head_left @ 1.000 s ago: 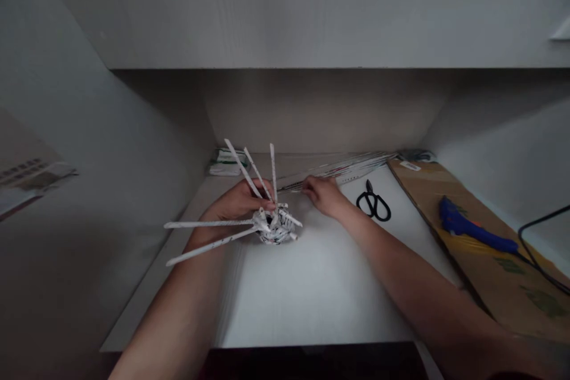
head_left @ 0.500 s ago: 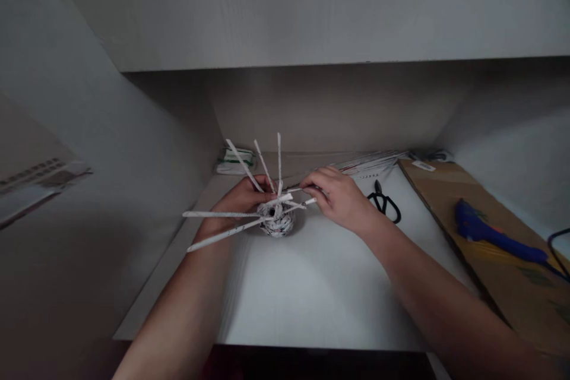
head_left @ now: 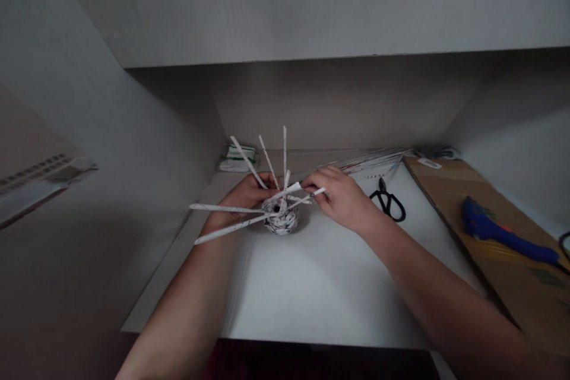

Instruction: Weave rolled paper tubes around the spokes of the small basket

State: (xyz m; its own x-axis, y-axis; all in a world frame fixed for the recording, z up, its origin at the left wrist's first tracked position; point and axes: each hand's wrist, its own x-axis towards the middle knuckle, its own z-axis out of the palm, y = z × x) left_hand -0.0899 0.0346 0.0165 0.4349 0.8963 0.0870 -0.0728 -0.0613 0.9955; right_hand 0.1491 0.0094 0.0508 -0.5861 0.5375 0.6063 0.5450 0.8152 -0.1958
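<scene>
Here's your left hand (head_left: pixel 249 193), fingers pinching the far side of the woven paper piece (head_left: pixel 282 224) over the counter (head_left: pixel 312 291); your right hand (head_left: pixel 336 193) curls beside its spokes (head_left: pixel 227 209), fingers pinching, I can't tell.

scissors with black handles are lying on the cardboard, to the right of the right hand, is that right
Not quite: the black-handled scissors do lie to the right of the right hand, but on the white table, not on the cardboard, as the head view shows.
</scene>
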